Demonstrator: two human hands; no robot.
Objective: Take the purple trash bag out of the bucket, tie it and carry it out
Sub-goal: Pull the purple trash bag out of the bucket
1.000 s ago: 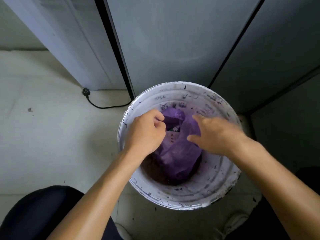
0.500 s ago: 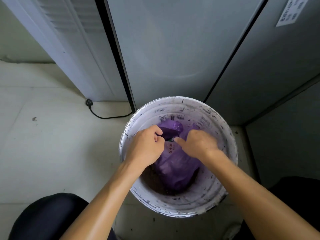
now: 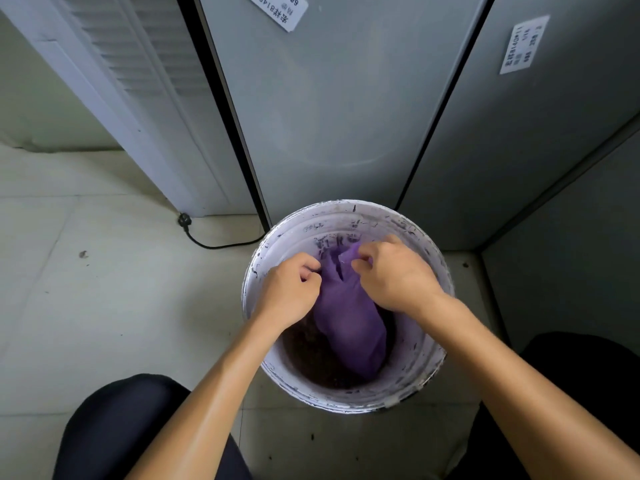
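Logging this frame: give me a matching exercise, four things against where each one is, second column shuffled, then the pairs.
Things
1. purple trash bag
2. bucket
3. black cable
4. white label

Places
A. stuck on a grey panel
B. lying on the floor tiles, left of the bucket
C. standing on the floor at the foot of the grey panels
D. inside the bucket, its top gripped by the left hand and the right hand

Pairs: 1-D, 2-C, 3-B, 4-A
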